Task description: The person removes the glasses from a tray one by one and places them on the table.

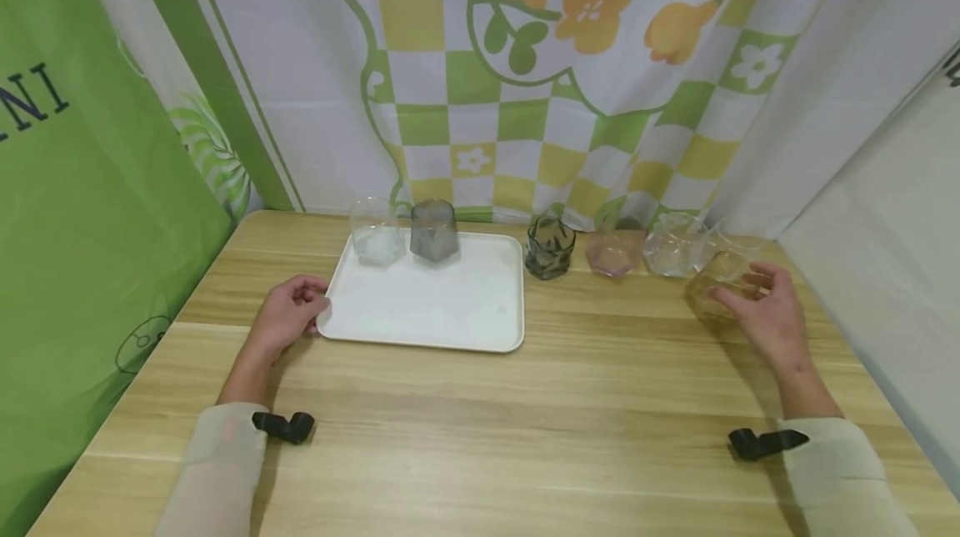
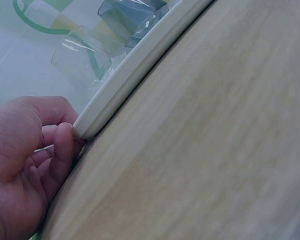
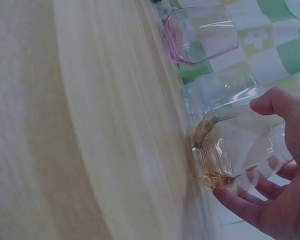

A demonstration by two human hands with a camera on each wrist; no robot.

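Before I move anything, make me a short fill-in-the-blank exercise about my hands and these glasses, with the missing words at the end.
1. The right hand holds the amber glass while the left hand touches the white ____.
2. In the head view, the gray glass stands to the ____ of the clear glass beside it.
3. In that view, the next glass to the right of the dark glass is tinted ____.

Missing words: tray; right; pink.

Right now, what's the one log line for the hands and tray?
left hand: touches white tray | right hand: holds amber glass | on tray: clear glass, gray glass
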